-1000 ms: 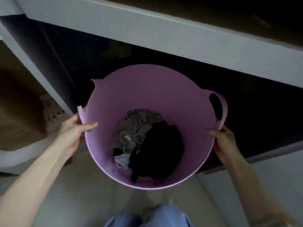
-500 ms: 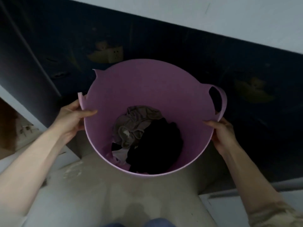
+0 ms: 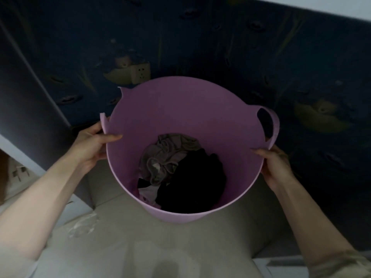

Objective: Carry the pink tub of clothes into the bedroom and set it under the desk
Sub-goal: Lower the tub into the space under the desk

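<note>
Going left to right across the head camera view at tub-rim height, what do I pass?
Left hand → grey garment → black garment → tub's loop handle → right hand.

left hand (image 3: 90, 145): bare, no rings or watch | left forearm: bare, short pale sleeve edge at lower left frame corner | right hand (image 3: 276, 165): bare | right forearm: bare, rumpled beige sleeve near elbow

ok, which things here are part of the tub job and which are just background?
Job:
- pink tub
- grey garment and black clothes inside it
- left hand and right hand, each gripping the rim

Background:
- wall socket
- dark patterned wallpaper
- pale floor
</note>
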